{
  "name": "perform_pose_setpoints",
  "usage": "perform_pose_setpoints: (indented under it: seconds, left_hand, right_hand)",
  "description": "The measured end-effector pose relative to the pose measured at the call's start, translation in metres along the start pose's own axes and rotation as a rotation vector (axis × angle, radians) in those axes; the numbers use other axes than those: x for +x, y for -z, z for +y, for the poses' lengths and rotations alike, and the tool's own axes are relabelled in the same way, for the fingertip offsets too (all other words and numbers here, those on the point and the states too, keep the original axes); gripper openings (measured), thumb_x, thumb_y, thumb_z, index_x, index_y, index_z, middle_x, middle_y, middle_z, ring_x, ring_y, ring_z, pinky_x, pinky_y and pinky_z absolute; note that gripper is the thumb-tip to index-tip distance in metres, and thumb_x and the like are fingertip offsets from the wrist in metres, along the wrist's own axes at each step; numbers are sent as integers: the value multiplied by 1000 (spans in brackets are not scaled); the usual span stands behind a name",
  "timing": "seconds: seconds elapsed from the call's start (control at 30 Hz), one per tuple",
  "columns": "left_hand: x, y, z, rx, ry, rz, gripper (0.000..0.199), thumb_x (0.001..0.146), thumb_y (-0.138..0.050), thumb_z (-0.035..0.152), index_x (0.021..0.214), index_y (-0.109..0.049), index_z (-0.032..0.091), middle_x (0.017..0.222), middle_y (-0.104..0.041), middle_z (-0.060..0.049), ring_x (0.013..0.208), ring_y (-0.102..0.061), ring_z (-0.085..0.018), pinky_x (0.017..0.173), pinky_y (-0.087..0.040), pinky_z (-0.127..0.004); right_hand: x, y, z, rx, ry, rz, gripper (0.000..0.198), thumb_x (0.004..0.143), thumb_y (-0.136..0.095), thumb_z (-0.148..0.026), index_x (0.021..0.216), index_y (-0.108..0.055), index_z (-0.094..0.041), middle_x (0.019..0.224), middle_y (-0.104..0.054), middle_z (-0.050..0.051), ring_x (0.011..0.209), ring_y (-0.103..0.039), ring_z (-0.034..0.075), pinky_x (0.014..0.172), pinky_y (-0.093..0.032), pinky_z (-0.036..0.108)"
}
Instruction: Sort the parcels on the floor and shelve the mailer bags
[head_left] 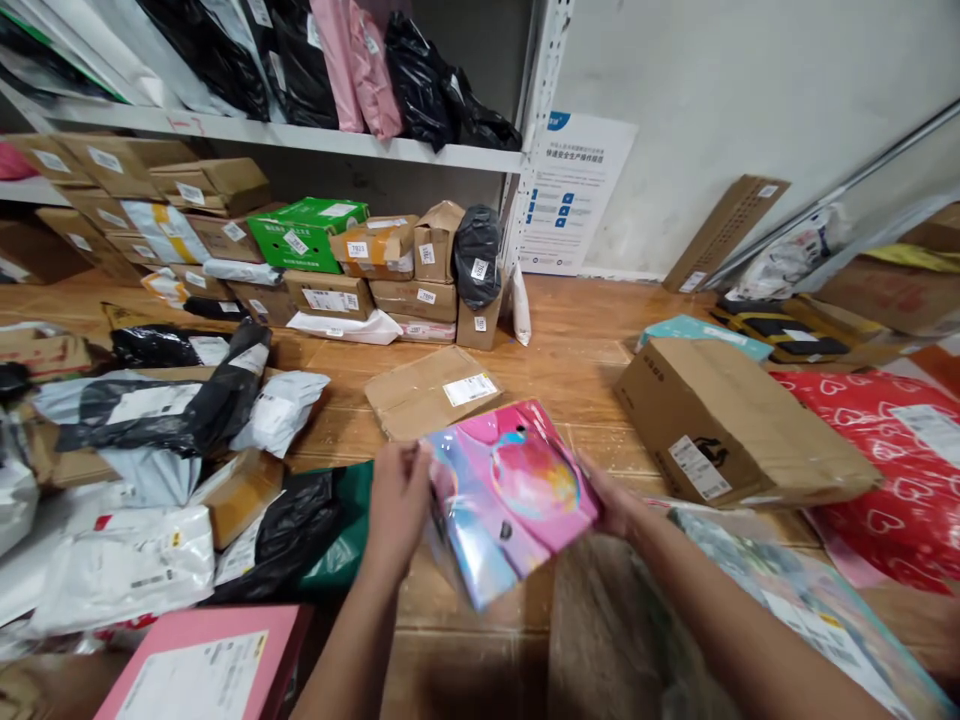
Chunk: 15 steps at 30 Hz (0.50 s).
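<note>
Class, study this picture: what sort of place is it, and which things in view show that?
Probably a parcel storeroom or pickup point. Bagged parcels line a white shelf, several boxes stacked below carry numbered labels, and more labelled packages lie across the floor.

Both arms in view, bare to the frame edge. Left forearm [364,615] enters at 7 o'clock, points to 1, steep. Left hand [399,500] sits at 7 o'clock off centre, back of hand showing, fingers [411,460] curled in a grip toward 2. Right forearm [720,600] enters at 4 o'clock, points to 10, lies flatter, more of its length visible. Right hand [613,503] at 4 o'clock, also gripping, its fingertips mostly hidden, slightly blurred. Hands apart, roughly level, facing each other. Wrists near straight.
</note>
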<state>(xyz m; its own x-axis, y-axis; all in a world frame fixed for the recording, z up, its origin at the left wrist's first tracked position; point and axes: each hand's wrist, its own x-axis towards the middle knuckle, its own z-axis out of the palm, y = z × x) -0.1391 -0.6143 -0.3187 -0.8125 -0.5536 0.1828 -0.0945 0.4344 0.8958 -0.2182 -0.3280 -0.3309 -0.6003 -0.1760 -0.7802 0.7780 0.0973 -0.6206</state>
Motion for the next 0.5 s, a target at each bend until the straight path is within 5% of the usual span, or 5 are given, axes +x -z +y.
perform_pose_setpoints:
  seconds: [0.07,0.13,0.27,0.4,0.5]
  left_hand:
    - [-3,-20,18,110,-198,-121,26,86,-60,44,74,-72,25,100,-70,-8,108,-57,-32,106,-36,-58]
    - [-7,-36,22,60,-248,-163,35,92,-54,39,66,-73,26,102,-70,-6,109,-58,-30,109,-33,-57]
    - [0,-45,-16,-235,-180,202,29,93,-53,40,110,-69,23,122,-61,-9,121,-55,-24,109,-39,-41]
    - [14,-49,-60,-349,-4,227,37,93,-43,50,106,-59,20,113,-61,-10,115,-57,-25,102,-44,-39]
    - [17,-58,-50,-183,0,112,39,98,-29,54,86,-49,23,86,-59,-6,91,-61,-25,91,-47,-41]
  right_hand:
    - [1,12,-19,-136,108,147,80,85,-25,-83,109,-66,-19,123,-69,19,117,-64,33,103,-47,58]
    - [0,14,-24,-406,415,365,83,80,-37,-85,125,-61,-19,139,-58,20,131,-52,37,111,-37,62]
    - [3,-6,4,-960,937,500,100,80,-51,-77,150,-37,-8,155,-35,25,147,-27,39,120,-23,58]
    - [14,-18,19,-1128,997,454,102,85,-43,-77,153,-28,-2,155,-32,29,147,-26,39,120,-22,57]
    - [31,0,6,-1120,1002,461,98,85,-42,-76,152,-32,-5,151,-40,26,140,-36,37,118,-27,56]
